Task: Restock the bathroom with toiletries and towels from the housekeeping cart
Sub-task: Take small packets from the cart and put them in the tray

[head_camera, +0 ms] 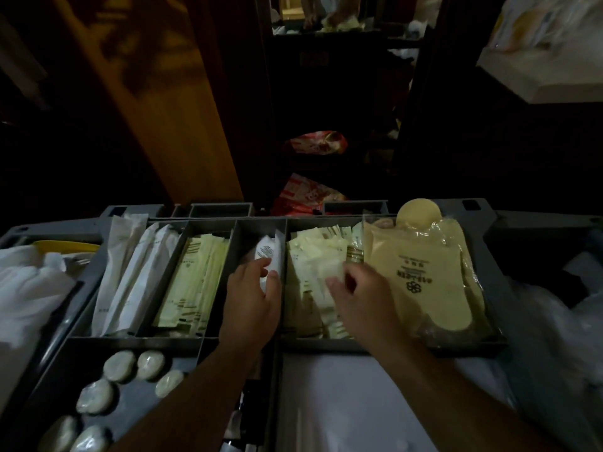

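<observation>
Left hand (251, 300) is gripping the white packet (269, 252) between thumb and fingers. Right hand (360, 300) is digging into the yellow sachets (310, 256) under its fingertips, too blurry to call the grip. Guessing loose neighbours are getting dragged out too.

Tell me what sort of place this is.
Probably a hotel, at a housekeeping cart: its grey divided plastic tray holds pale yellow paper sachets, round plastic-wrapped soaps and yellow slippers in clear bags.
</observation>
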Demonstrator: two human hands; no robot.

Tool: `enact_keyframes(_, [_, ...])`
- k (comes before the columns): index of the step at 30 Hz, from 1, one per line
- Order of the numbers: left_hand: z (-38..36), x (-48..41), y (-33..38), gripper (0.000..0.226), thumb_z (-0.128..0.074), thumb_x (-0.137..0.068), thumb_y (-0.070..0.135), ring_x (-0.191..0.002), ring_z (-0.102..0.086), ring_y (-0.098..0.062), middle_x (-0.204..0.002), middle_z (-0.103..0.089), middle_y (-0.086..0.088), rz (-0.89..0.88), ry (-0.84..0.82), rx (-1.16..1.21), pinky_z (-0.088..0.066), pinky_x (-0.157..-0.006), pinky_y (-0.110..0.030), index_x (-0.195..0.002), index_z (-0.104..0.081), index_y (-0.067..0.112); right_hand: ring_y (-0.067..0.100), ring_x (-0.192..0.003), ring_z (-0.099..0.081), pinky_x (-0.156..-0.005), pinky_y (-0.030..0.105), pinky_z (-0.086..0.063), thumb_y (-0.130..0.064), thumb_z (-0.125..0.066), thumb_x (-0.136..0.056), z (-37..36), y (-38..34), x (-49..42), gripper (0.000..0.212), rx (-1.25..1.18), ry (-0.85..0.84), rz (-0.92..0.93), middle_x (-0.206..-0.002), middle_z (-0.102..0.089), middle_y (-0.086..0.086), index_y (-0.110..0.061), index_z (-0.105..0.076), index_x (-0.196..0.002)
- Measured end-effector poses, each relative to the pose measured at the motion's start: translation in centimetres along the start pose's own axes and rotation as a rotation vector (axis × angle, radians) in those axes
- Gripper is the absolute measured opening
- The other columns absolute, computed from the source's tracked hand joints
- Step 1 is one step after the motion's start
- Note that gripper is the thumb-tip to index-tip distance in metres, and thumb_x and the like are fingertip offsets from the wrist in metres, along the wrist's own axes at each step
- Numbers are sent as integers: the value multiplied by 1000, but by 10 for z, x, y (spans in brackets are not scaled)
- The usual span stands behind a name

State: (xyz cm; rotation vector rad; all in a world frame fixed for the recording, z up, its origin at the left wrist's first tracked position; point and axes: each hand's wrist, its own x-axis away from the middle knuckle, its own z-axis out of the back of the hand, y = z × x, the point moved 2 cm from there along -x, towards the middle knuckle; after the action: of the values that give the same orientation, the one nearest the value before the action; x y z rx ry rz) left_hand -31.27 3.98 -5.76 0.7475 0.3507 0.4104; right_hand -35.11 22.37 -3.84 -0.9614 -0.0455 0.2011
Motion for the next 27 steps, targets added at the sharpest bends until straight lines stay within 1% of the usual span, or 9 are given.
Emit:
enact_keyframes(2, [-2, 0, -1, 37, -47, -101, 33, -115, -51, -18, -121, -54, 0, 12, -18, -15, -47, -99, -39, -134, -56, 19, 6, -62, -53, -53, 20, -43, -29, -58, -98, 13, 3, 1, 20, -164, 123, -40, -73, -58, 1, -17, -55, -83])
enact_keyframes(4, [-3, 0, -2, 39, -47, -101, 35, -118, -49, -18, -126, -52, -2, 7, -42, -39, -47, -101, -41, -137, -53, 20, 5, -57, -49, -50, 20, -39, -30, -55, -99, 22, 9, 1, 22, -201, 203, -59, -72, -58, 6, -13, -51, -86])
enact_keyframes(8, [-3, 5, 4, 47, -54, -97, 41, -125, -40, -18, -137, -46, -3, -79, -105, -131, -43, -104, -43, -140, -49, 24, -1, -56, -50, -50, 18, -38, -28, -52, -101, 23, 14, 0, 22, -215, 234, -59, -68, -54, 1, -12, -46, -87])
enact_keyframes(11, [-4, 7, 8, 48, -57, -93, 48, -127, -36, -19, -137, -48, 1, -238, -121, -293, -38, -104, -43, -136, -53, 27, -4, -55, -51, -49, 15, -39, -25, -52, -102, 22, 13, 0, 21, -241, 257, -54, -66, -52, -2, -12, -44, -88])
enact_keyframes(14, [-6, 6, 7, 45, -60, -89, 49, -130, -33, -19, -138, -49, 5, -309, -170, -401, -34, -106, -43, -130, -59, 30, -6, -55, -51, -49, 14, -40, -23, -51, -103, 22, 12, 0, 19, -230, 277, -42, -65, -49, -5, -13, -42, -89])
enact_keyframes(18, [-5, 4, 15, 52, -44, -88, 56, -126, -35, -18, -135, -53, 5, -366, -210, -446, -33, -103, -42, -131, -59, 29, -10, -58, -53, -48, 10, -40, -23, -48, -104, 21, 9, 2, 15, -244, 279, -45, -69, -50, -6, -11, -42, -97])
enact_keyframes(20, [-9, 0, 25, 45, -49, -95, 49, -123, -43, -15, -134, -55, 5, -302, -252, -379, -37, -103, -37, -134, -56, 28, -12, -59, -55, -47, 8, -40, -22, -46, -104, 21, 8, 4, 14, -252, 292, -57, -71, -52, -5, -10, -41, -101])
enact_keyframes(22, [-18, -10, 35, 42, -55, -97, 46, -112, -55, -10, -130, -60, 7, -165, -284, -276, -50, -96, -35, -136, -52, 31, -13, -61, -55, -49, 7, -40, -22, -46, -104, 22, 8, 4, 13, -252, 322, -61, -72, -52, -7, -11, -40, -102])
enact_keyframes(27, [-42, -29, 42, 65, -69, -81, 62, -101, -65, -12, -116, -69, 9, 120, -269, -169, -57, -87, -41, -135, -50, 31, -9, -67, -52, -54, 3, -41, -25, -47, -104, 22, 11, 2, 14, -261, 375, -85, -80, -53, -14, -14, -43, -111])
